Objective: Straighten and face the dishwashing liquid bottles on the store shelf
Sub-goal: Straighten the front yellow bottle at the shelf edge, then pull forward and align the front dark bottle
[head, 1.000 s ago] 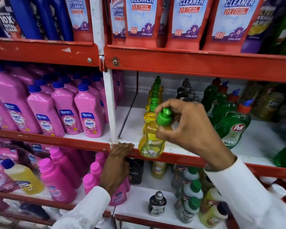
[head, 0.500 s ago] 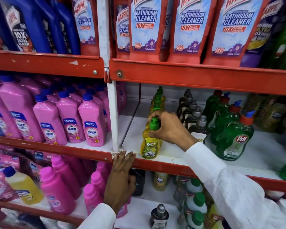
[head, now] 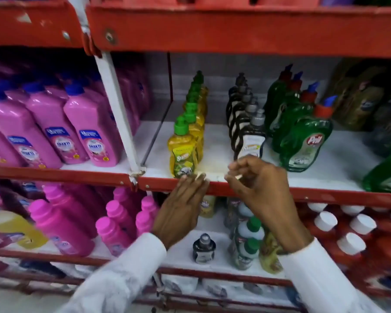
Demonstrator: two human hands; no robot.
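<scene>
A yellow dishwashing bottle with a green cap (head: 182,152) stands upright at the front of its row on the white shelf (head: 215,163), label facing out. Right of it runs a row of dark bottles with grey caps (head: 248,134), then green Pril bottles (head: 305,141). My left hand (head: 181,211) lies flat against the red shelf lip (head: 325,195), fingertips just below the yellow bottle. My right hand (head: 257,188) hovers in front of the dark front bottle, fingers loosely curled and apart, holding nothing.
Pink Shakti bottles (head: 93,136) fill the bay to the left. The lower shelf holds pink bottles (head: 61,224), a small dark bottle (head: 204,248), green-capped bottles (head: 248,240) and red bottles with white caps (head: 348,231). A red shelf (head: 235,28) overhangs.
My right hand has let go of the yellow bottle's cap and pulled back down and right to the shelf front. My left hand slid right along the lip. The view tilted down.
</scene>
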